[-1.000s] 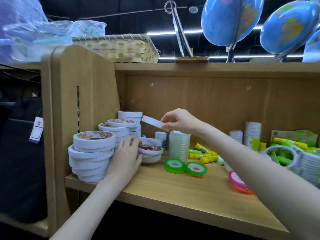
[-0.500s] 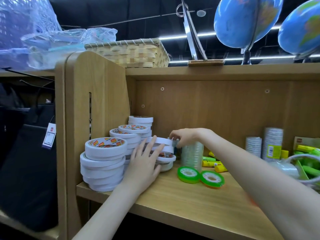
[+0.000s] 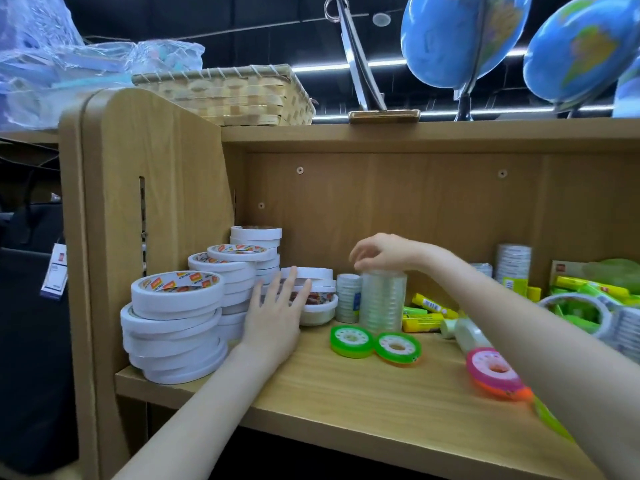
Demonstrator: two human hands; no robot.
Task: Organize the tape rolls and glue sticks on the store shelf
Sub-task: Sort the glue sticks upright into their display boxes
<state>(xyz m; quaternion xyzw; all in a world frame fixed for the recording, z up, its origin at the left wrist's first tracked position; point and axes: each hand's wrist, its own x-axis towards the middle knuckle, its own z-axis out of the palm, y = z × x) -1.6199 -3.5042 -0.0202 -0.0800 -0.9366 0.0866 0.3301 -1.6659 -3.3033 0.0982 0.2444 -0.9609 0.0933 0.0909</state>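
The wooden shelf (image 3: 346,386) is pretty crowded. Over at the left end, right against the side panel (image 3: 156,188), there are several stacks of white tape rolls (image 3: 173,327), the front one tallest-looking and a bit crooked, with more stacks (image 3: 239,271) behind it running toward the back wall. Just right of those sits a short pile of white rolls (image 3: 313,299), then a small column of narrow clear rolls (image 3: 348,297) and a taller clear tape stack (image 3: 382,299) touching it. In front of those two lie a pair of green tape rolls (image 3: 375,342) flat on the board, side by side, and further right a pink and orange roll (image 3: 495,370), also flat. Yellow-green glue sticks (image 3: 427,311) lie scattered behind the clear stack, and more of them (image 3: 588,291) are heaped at the far right near a loose big roll. On top of the unit there's a woven basket (image 3: 235,95), some plastic-wrapped stuff and a couple of blue globes (image 3: 460,39). The left hand (image 3: 277,313) is laid flat with fingers spread and straight against the short white pile, between it and the taller stacks, not gripping anything. The right hand (image 3: 381,252) hangs just over the top of the tall clear stack, fingers curled loosely downward with the tips about at its top edge; can't tell if it's actually pinching the top roll or only touching.
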